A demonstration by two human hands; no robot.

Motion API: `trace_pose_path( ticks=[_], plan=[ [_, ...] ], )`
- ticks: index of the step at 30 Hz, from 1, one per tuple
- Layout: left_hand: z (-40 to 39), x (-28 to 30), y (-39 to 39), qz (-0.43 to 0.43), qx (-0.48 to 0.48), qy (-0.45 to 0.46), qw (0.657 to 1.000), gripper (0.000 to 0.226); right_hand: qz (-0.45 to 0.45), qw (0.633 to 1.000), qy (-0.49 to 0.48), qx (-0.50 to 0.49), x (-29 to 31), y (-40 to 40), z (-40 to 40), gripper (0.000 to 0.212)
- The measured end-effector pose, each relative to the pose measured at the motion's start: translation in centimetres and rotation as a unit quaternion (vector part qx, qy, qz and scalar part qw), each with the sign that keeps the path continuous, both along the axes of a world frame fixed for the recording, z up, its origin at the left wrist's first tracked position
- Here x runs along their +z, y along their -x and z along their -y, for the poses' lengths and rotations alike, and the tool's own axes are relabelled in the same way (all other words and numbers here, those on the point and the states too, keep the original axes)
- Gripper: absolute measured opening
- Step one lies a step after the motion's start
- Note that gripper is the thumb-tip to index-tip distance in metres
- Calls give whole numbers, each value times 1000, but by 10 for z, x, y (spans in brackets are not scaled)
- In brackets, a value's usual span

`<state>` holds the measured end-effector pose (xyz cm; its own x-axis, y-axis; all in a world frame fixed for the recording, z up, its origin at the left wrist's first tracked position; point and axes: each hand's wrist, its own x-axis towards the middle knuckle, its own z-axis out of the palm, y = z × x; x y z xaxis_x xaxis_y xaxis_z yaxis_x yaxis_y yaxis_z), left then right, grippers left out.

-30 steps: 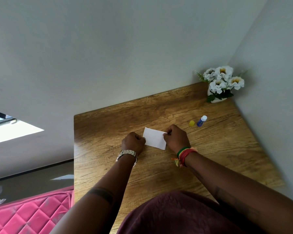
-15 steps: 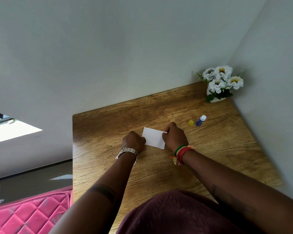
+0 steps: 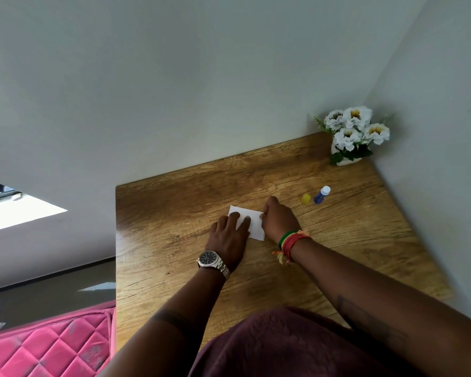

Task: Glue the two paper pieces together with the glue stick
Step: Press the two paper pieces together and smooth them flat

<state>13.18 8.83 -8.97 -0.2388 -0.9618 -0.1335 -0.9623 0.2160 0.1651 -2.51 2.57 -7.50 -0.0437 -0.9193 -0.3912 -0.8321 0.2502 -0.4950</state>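
Observation:
A white paper [image 3: 254,227] lies flat on the wooden table [image 3: 337,240]; I cannot tell two pieces apart. My left hand [image 3: 227,239], with a wristwatch, rests flat on the paper's left half, fingers spread. My right hand [image 3: 278,220], with coloured bracelets at the wrist, pinches the paper's right edge. The blue glue stick [image 3: 321,195] stands uncapped with its white tip up, to the right of my right hand. Its yellow cap [image 3: 306,198] lies just left of it.
A white pot of white flowers [image 3: 351,134] stands in the table's far right corner against grey walls. A pink quilted mattress [image 3: 46,346] lies left of the table. The table's left edge drops to the floor.
My left hand has opened from a fist at the paper's left edge and now lies flat on top of the paper. My right hand stays at the right edge.

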Motion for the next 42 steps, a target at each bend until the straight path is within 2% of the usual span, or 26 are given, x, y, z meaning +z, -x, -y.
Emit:
trace_pose_path(
  ticks=[3, 5, 7, 9, 12, 16, 24, 27, 31, 37, 42],
  plan=[
    [-4, -4, -3, 14, -10, -17, 1000, 52, 7, 1000, 13, 7, 1, 1, -4, 19],
    [-3, -1, -2, 19, -5, -21, 1000, 52, 6, 997, 61, 36, 3, 0, -17, 21],
    [-3, 4, 1, 19, 5, -13, 1000, 49, -23, 979, 168, 116, 2, -4, -38, 28],
    [-4, 6, 3, 11, 19, -6, 1000, 47, -38, 954, 213, 205, -1, -10, -54, 47],
    [-6, 9, 3, 2, 27, -6, 1000, 52, -52, 942, 163, 289, -15, -7, -62, 67],
    [-6, 12, 3, 19, 23, -2, 1000, 48, -85, 932, 119, 330, -28, 7, -58, 80],
    [-16, 15, 3, 89, -23, 36, 995, 55, -95, 943, 129, 292, -31, 13, -61, 86],
    [-15, 16, 5, 98, -26, 17, 995, 60, -103, 950, 119, 271, -29, 18, -61, 92],
    [-13, 16, 4, 92, -18, 4, 996, 60, -123, 957, 109, 239, -27, 14, -63, 95],
    [6, 15, -3, 17, 40, -31, 999, 53, -120, 962, 85, 230, -28, 8, -59, 92],
    [3, 13, 4, 65, 14, -25, 997, 63, -132, 957, 83, 243, -28, 11, -56, 92]
  ],
)
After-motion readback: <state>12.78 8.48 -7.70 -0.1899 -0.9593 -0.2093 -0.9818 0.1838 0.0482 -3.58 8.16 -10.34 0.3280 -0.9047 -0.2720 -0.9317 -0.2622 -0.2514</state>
